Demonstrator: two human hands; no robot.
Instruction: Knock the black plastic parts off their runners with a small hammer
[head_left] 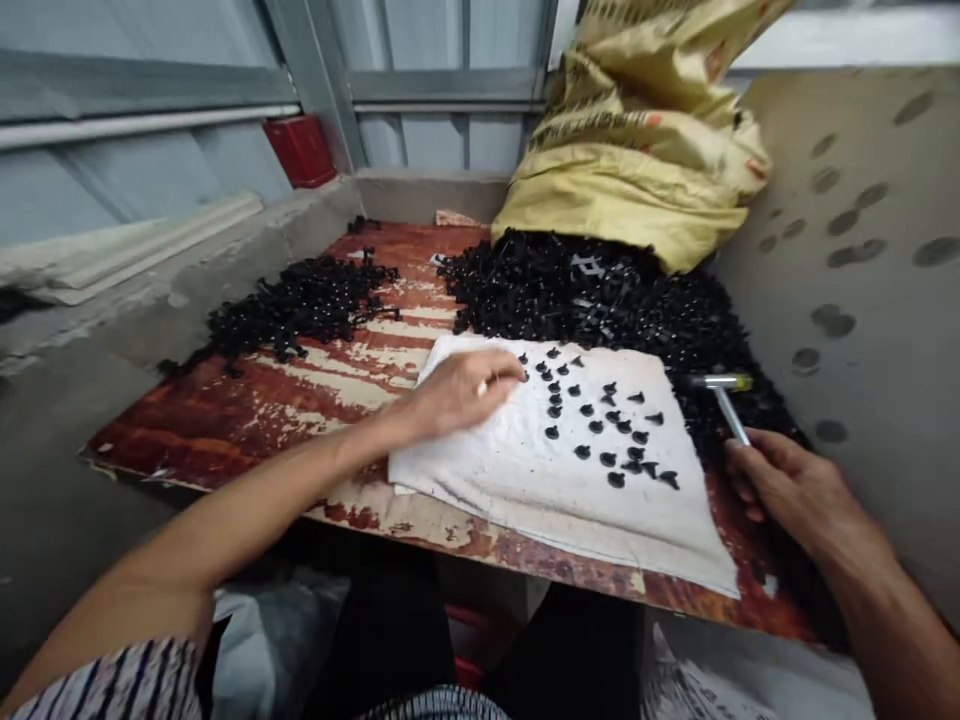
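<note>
My left hand (472,388) reaches over a folded white cloth (480,480), thumb and fingers pinched together. A small black part (524,375) shows right at its fingertips. Several more small black parts, round-based with a short stem, lie scattered over the cloth's right half, such as this black piece (616,480). On the right, my right hand (787,490) is closed round the metal handle of a small hammer (731,412). The hammer's head, dark at one end and yellow at the other, is raised beside the cloth's right edge.
Behind the cloth lies a big heap of black plastic parts (585,295), spilling from a yellow woven sack (630,190). A smaller black pile (307,300) is at left on the worn red board (202,415). A spotted panel (862,330) borders the right; a concrete ledge (150,330) the left.
</note>
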